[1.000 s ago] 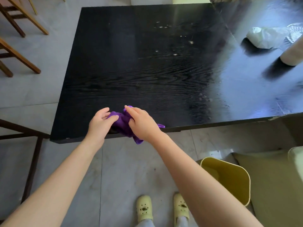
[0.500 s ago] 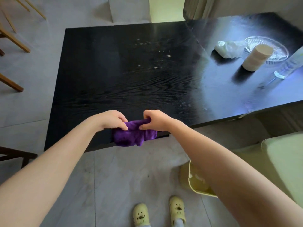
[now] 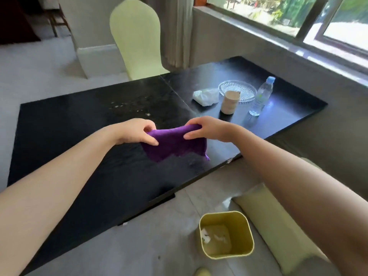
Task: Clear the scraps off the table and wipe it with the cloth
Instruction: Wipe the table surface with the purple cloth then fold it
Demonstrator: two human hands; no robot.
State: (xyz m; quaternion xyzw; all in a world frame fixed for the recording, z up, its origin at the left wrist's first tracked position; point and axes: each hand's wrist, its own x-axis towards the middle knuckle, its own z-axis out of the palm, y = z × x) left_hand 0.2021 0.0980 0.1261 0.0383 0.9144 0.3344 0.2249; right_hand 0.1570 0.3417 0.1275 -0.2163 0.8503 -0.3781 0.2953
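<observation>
A purple cloth (image 3: 175, 145) hangs spread between my two hands just above the black table (image 3: 59, 124). My left hand (image 3: 137, 132) pinches its left top corner and my right hand (image 3: 207, 129) pinches the right one. The cloth's lower edge reaches down to the tabletop near the front edge. Small pale crumbs (image 3: 129, 108) lie scattered on the table beyond my hands.
On the right part of the table stand a crumpled white tissue (image 3: 206, 95), a glass dish (image 3: 245, 89), a beige cylinder (image 3: 230, 102) and a water bottle (image 3: 261, 96). A yellow bin (image 3: 242, 226) holding scraps sits on the floor below. A pale chair (image 3: 137, 38) stands behind the table.
My hands have lifted the cloth from the table's front edge, moved apart and spread it open over the tabletop. The view has tilted up and turned right.
</observation>
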